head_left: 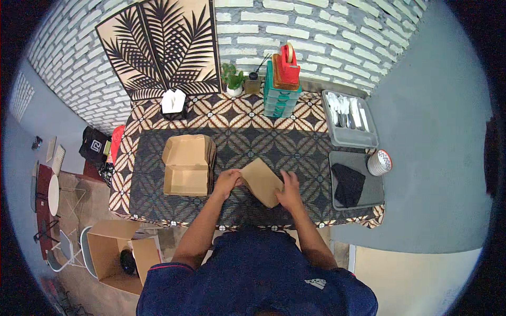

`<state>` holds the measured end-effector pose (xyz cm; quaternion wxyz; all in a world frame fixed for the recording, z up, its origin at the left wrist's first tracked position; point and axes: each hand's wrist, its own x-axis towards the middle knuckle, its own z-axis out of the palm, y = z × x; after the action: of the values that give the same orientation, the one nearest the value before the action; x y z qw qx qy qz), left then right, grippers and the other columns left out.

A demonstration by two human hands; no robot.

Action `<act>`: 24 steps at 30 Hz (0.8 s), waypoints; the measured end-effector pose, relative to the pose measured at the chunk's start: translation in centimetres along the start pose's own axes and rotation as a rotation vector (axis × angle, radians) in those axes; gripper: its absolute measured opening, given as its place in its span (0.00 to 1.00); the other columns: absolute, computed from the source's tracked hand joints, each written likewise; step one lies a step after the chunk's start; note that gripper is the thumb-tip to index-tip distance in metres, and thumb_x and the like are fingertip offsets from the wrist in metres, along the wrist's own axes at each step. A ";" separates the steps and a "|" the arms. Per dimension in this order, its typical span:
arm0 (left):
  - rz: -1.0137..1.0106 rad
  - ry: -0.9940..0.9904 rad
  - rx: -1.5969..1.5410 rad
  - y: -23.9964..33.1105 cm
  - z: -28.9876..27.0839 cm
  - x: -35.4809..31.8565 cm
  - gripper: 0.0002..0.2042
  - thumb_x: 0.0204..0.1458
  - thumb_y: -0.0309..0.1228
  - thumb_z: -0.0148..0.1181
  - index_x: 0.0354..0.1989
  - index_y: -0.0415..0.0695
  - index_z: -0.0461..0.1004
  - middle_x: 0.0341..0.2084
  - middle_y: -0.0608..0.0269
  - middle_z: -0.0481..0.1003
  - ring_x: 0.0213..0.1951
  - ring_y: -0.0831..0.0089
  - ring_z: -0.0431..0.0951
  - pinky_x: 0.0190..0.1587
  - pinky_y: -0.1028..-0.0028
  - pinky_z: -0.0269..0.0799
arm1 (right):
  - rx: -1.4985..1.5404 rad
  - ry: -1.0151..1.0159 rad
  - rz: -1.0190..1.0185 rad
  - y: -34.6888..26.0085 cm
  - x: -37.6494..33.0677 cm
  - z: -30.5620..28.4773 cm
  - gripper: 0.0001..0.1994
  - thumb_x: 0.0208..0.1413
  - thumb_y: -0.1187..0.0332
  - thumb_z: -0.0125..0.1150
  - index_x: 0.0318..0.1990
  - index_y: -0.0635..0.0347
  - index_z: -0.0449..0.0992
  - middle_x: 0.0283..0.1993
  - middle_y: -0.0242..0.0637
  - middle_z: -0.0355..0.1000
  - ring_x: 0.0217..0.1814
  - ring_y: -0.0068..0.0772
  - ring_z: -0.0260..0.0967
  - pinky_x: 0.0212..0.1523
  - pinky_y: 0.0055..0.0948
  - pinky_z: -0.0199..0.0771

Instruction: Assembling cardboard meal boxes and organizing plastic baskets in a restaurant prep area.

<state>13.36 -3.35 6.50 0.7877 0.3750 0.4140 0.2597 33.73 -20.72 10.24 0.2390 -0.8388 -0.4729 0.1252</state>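
Observation:
In front of me, over the dark woven mat, a folded brown cardboard piece (pixel 261 183) is tilted with one corner toward me. My left hand (pixel 227 183) is closed on its left corner, thumb and fingers pinching the edge. At its right edge is my right hand (pixel 289 193), its fingers spread and pointing away from me while the thumb touches the cardboard. To the left of my hands stands a stack of brown cardboard boxes (pixel 187 180); the top one has its lid raised and its shallow tray facing up.
Along the back are a tissue box (pixel 173 101), a potted plant (pixel 232 79) and teal drawers (pixel 281 99) topped by a red tape dispenser (pixel 288 67). On the right lie a cutlery tray (pixel 354 138), a grey tray (pixel 375 192) with black cloth, and stacked bowls (pixel 379 163).

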 end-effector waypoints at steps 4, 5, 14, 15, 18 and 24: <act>0.053 -0.031 0.229 0.5 1.3 1.1 0.14 0.56 0.29 0.58 0.46 0.33 0.74 0.32 0.59 0.78 0.33 0.76 0.78 0.36 0.79 0.74 | 0.058 -0.380 -0.091 -5.5 1.8 -1.3 0.44 0.49 0.46 0.65 0.69 0.56 0.54 0.68 0.63 0.47 0.68 0.66 0.52 0.65 0.49 0.58; 0.094 -0.042 0.242 0.8 1.9 1.2 0.14 0.56 0.29 0.58 0.47 0.33 0.74 0.31 0.59 0.78 0.33 0.76 0.78 0.35 0.80 0.74 | -0.083 -0.450 -0.020 -6.6 1.9 -1.8 0.44 0.49 0.46 0.65 0.70 0.53 0.53 0.70 0.62 0.45 0.68 0.67 0.51 0.66 0.49 0.57; 0.226 -0.089 0.142 0.1 2.7 0.4 0.11 0.57 0.24 0.55 0.46 0.33 0.77 0.36 0.59 0.80 0.38 0.74 0.78 0.43 0.75 0.74 | 0.174 -0.393 0.020 -3.0 2.8 0.8 0.43 0.54 0.48 0.62 0.73 0.45 0.46 0.67 0.59 0.50 0.69 0.63 0.50 0.67 0.45 0.55; 0.250 -0.089 0.185 0.4 3.2 -0.1 0.11 0.58 0.23 0.53 0.46 0.32 0.76 0.37 0.57 0.80 0.39 0.73 0.78 0.45 0.74 0.74 | 0.171 -0.390 0.022 -2.2 3.0 1.1 0.43 0.54 0.48 0.62 0.73 0.45 0.46 0.67 0.59 0.50 0.69 0.63 0.50 0.67 0.45 0.55; 0.235 -0.071 0.213 0.6 4.5 -0.4 0.11 0.58 0.22 0.53 0.46 0.31 0.77 0.39 0.56 0.79 0.39 0.72 0.79 0.45 0.73 0.74 | 0.354 -0.402 -0.003 0.1 3.9 2.6 0.42 0.55 0.49 0.61 0.73 0.46 0.47 0.67 0.58 0.51 0.70 0.60 0.50 0.67 0.44 0.54; 0.127 -0.169 -0.456 -2.4 2.5 2.0 0.16 0.55 0.28 0.60 0.50 0.34 0.71 0.42 0.57 0.76 0.39 0.73 0.77 0.44 0.72 0.73 | 0.133 -0.371 -0.002 -2.5 2.8 1.9 0.46 0.51 0.43 0.63 0.73 0.47 0.47 0.68 0.59 0.49 0.71 0.61 0.49 0.66 0.46 0.56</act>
<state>16.77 -4.30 4.61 0.8659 0.2332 0.2530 0.3631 32.50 -16.63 9.95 0.2028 -0.7831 -0.5003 0.3087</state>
